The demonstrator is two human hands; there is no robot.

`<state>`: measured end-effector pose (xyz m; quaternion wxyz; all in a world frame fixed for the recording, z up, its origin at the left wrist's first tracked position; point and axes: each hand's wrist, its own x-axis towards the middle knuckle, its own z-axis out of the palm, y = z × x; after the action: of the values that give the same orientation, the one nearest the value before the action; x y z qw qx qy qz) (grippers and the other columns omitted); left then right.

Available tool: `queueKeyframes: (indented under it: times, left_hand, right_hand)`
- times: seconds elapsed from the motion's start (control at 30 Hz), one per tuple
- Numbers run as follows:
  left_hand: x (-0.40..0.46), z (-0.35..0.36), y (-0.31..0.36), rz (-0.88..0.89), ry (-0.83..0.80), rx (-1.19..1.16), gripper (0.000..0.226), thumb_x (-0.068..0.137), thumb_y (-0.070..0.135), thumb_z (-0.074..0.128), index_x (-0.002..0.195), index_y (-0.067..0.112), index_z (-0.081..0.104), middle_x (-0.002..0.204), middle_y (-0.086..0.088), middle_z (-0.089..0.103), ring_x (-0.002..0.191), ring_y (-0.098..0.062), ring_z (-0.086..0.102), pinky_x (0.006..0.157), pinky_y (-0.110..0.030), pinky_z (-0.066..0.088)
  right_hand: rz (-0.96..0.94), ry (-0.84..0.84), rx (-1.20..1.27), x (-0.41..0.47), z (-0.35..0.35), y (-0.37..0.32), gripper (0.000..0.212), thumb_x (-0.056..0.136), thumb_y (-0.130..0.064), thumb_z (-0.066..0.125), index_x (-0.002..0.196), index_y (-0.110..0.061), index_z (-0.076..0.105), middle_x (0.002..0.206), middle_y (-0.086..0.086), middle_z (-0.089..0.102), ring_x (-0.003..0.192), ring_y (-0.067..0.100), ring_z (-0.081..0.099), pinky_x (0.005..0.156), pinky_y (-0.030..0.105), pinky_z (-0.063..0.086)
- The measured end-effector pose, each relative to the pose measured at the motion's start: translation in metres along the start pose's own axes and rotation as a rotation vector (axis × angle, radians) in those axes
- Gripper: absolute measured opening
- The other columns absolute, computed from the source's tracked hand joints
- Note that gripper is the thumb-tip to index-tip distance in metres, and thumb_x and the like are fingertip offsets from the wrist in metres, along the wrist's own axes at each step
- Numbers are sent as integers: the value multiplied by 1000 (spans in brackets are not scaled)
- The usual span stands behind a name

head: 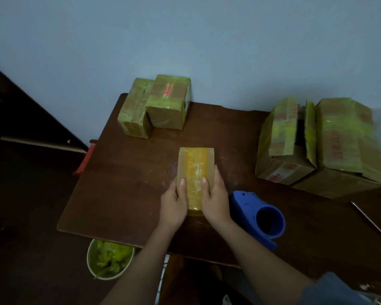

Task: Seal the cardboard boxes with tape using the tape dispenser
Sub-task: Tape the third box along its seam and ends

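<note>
A small cardboard box (195,164) lies in the middle of the brown table (123,177), a strip of yellowish tape running along its top. My left hand (173,203) holds its near left side, thumb flat on top beside the tape. My right hand (215,201) holds the near right side the same way. The blue tape dispenser (256,219) lies on the table just right of my right hand, touched by neither hand.
Two taped boxes (156,105) stand at the table's far left by the wall. Larger boxes with open flaps (319,139) crowd the right side. A thin metal rod (371,221) lies at the right edge. A bin of crumpled tape (109,260) sits below the near edge.
</note>
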<state>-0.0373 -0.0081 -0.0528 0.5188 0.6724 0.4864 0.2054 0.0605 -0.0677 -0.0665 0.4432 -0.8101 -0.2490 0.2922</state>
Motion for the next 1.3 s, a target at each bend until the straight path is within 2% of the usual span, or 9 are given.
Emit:
queueKeyframes:
  times: [0.13, 0.27, 0.37, 0.47, 0.67, 0.8, 0.93, 1.1, 1.3]
  left_hand:
    - [16, -23, -5, -31, -82, 54, 42, 104, 31, 34, 77, 18, 63, 74, 5, 64, 66, -1, 59, 58, -13, 41]
    - [49, -40, 4, -102, -210, 94, 42, 102, 42, 42, 139, 24, 51, 138, 7, 53, 128, -11, 48, 106, -30, 39]
    - [71, -34, 23, -203, -271, -32, 59, 99, 50, 43, 153, 35, 22, 154, 7, 33, 140, -16, 33, 110, -33, 31]
    - [80, -22, 25, -149, -364, -26, 66, 98, 54, 39, 152, 44, 3, 154, 4, 33, 136, -19, 41, 110, -35, 36]
    - [87, -16, 10, -21, -316, 120, 58, 100, 47, 36, 151, 38, 10, 112, 5, 65, 93, -8, 64, 84, -33, 54]
    - [98, -16, 19, -100, -302, 30, 59, 100, 49, 36, 153, 30, 18, 128, 6, 55, 110, -8, 55, 93, -26, 44]
    - [115, -24, 35, -288, -222, -281, 58, 99, 51, 39, 151, 28, 29, 143, 2, 47, 124, -18, 51, 100, -34, 44]
    - [111, -30, 48, -390, -367, -54, 67, 97, 57, 38, 152, 18, 28, 153, -1, 36, 138, -26, 38, 109, -43, 38]
    - [99, -32, 46, -572, -560, -129, 65, 93, 67, 35, 142, 24, 44, 115, 6, 58, 109, -26, 61, 92, -44, 54]
  right_hand:
    - [130, 158, -18, 12, -11, -14, 42, 107, -34, 26, 137, -18, 52, 121, -3, 60, 118, 18, 57, 90, 27, 44]
    - [243, 118, 43, 44, -20, -38, 51, 104, -46, 33, 148, -21, 35, 140, 2, 51, 127, 22, 50, 98, 33, 41]
    - [222, 63, 121, 61, -6, -54, 68, 98, -55, 45, 156, -31, 18, 154, 0, 37, 138, 24, 40, 111, 40, 36]
    - [199, 12, -27, 71, 4, -49, 51, 97, -56, 45, 141, -30, 36, 134, 3, 55, 124, 26, 54, 103, 43, 45]
    - [110, 130, -127, 71, 9, -48, 28, 103, -48, 34, 106, -25, 49, 84, -4, 62, 77, 14, 63, 64, 27, 47]
    - [273, 101, 53, 85, 0, -51, 42, 106, -44, 22, 127, -28, 54, 118, -3, 61, 107, 15, 57, 87, 30, 44]
    - [339, 17, 283, 97, -25, -59, 51, 104, -50, 31, 153, -36, 26, 156, -3, 34, 140, 21, 37, 114, 46, 35]
    - [607, -234, 97, 84, -38, -67, 78, 95, -60, 47, 156, -34, 8, 156, 4, 30, 138, 34, 38, 103, 51, 43]
    - [643, -126, 301, 71, -38, -61, 67, 98, -38, 56, 153, -33, 16, 149, 7, 38, 120, 29, 50, 88, 47, 53]
